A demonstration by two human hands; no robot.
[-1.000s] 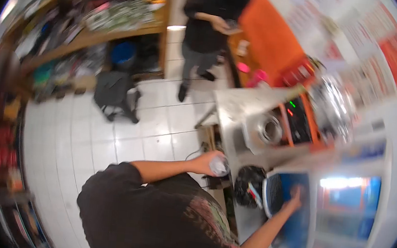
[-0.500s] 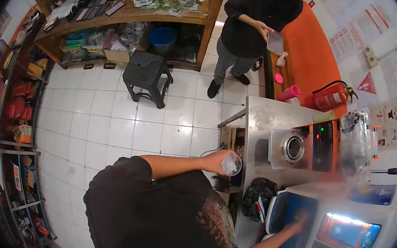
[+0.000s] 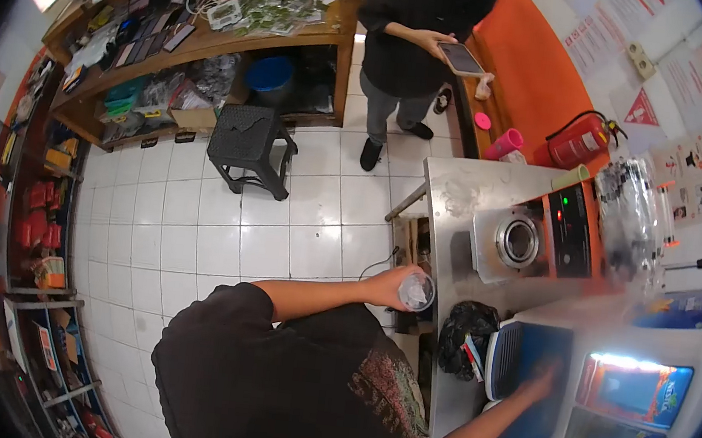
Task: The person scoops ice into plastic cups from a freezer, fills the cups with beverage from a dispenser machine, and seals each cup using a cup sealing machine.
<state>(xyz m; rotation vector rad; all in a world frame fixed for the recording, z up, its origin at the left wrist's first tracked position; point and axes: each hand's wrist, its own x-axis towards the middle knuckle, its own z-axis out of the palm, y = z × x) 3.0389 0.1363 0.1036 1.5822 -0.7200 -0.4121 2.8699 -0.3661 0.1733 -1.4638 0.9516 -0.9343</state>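
My left hand (image 3: 385,288) is wrapped around a clear plastic cup (image 3: 417,292), held upright off the left edge of the steel counter. Something clear and whitish, like ice, sits in the cup. On the other side, my right hand (image 3: 539,382) reaches to the blue front of a drink dispenser (image 3: 537,341). Motion blur hides its fingers, and I cannot tell whether they touch the panel. Below that front is a grey slatted drip tray (image 3: 506,361). A black plastic bag (image 3: 467,338) lies on the counter between my two hands.
A cup sealing machine (image 3: 568,233) stands farther along the steel counter (image 3: 467,188). Near it are a pink cup (image 3: 509,141) and a fire extinguisher (image 3: 580,140). A black stool (image 3: 249,144) is on the tiled floor. Another person (image 3: 421,38) stands holding a phone (image 3: 462,59).
My view has shifted slightly, so the room sits differently in frame. The other person's phone is tilted flatter. My left hand keeps the cup; my right hand stays by the dispenser's blue front.
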